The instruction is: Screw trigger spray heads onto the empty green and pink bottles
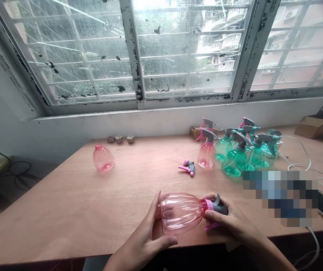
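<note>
Left hand [146,229]: fingers [156,207] closed around the wide base end of a clear pink plastic spray bottle [180,213]. Right hand [230,220]: fingers [215,215] closed around the neck, against the pink collar [207,205] and the grey sprayer head [220,207]. The pink trigger [212,226] sits below those fingers. Whether the head is fully seated cannot be confirmed.

The hold is judged sound: one hand steadies the body, the other controls the head, and the neck stays in line with the bottle.

The bottle lies near the table's front edge, its long axis close to level, base left, head right. Contact with the table cannot be confirmed.

Beyond it, on the wooden table [65,195], are a loose sprayer head [188,167], a headless pink bottle [103,158], a pink spray bottle [206,154], and a group of green spray bottles [236,160].
</note>
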Demonstrator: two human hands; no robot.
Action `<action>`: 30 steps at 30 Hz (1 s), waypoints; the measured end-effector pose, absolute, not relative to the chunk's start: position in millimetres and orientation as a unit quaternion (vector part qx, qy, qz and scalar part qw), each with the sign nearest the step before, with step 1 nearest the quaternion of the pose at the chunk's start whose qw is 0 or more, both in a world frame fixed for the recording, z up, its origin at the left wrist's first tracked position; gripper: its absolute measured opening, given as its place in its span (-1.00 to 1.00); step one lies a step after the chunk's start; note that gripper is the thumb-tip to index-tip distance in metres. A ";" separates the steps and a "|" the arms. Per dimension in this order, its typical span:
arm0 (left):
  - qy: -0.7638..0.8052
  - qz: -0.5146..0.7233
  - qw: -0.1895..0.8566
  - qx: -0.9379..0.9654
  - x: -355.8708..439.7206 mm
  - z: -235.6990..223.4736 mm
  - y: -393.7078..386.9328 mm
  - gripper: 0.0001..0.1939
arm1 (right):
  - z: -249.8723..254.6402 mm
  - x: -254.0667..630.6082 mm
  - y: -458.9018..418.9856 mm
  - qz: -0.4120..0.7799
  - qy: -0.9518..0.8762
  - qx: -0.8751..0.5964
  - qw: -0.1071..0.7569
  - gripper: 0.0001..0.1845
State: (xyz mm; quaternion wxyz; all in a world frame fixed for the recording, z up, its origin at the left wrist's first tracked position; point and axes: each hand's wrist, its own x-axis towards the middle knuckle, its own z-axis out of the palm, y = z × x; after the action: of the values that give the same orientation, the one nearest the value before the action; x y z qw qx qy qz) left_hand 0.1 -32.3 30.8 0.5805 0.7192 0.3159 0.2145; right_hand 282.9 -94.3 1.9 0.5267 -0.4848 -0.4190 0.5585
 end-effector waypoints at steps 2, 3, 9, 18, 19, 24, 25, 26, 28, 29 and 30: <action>0.314 0.212 0.567 0.732 0.7 29.8 -30.2 0.05 | 1.7 282.5 -94.3 0.561 -0.411 -0.486 0.529 -0.53; 0.308 0.216 0.556 0.741 0.9 28.7 -29.1 0.03 | 1.8 282.3 -94.3 0.563 -0.408 -0.486 0.530 -0.52; 0.271 0.240 0.533 0.765 -0.2 20.5 -26.6 0.00 | 1.4 283.2 -94.3 0.566 -0.407 -0.487 0.527 -0.52; 0.310 0.211 0.564 0.736 0.5 26.6 -26.0 0.03 | 0.7 284.1 -94.5 0.570 -0.408 -0.480 0.528 -0.54; 0.314 0.209 0.566 0.733 0.5 26.8 -25.6 0.03 | 0.6 284.0 -94.5 0.570 -0.406 -0.480 0.529 -0.53; 0.304 0.227 0.552 0.743 -1.5 22.4 -25.1 0.04 | 0.8 283.7 -94.6 0.566 -0.411 -0.476 0.533 -0.55; 0.299 0.230 0.550 0.745 -1.9 21.2 -25.6 0.04 | 1.0 283.6 -94.7 0.566 -0.410 -0.477 0.533 -0.55; 0.296 0.230 0.551 0.746 -2.2 20.3 -26.3 0.06 | 1.2 283.5 -94.7 0.567 -0.408 -0.478 0.533 -0.55; 0.296 0.228 0.553 0.744 -2.2 20.1 -28.4 0.15 | 1.8 283.3 -94.8 0.570 -0.404 -0.478 0.532 -0.54; 0.300 0.227 0.552 0.744 -2.0 21.0 -29.5 0.19 | 2.0 283.2 -94.7 0.571 -0.403 -0.478 0.532 -0.55; 0.306 0.226 0.550 0.743 -1.6 22.5 -30.5 0.22 | 2.2 283.1 -94.7 0.570 -0.404 -0.478 0.533 -0.55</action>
State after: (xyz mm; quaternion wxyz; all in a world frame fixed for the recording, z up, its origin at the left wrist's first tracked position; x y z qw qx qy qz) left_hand -1.6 -30.5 22.5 0.5501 0.7432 0.3064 0.2260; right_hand 283.1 -94.7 2.2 0.5326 -0.4777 -0.4038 0.5701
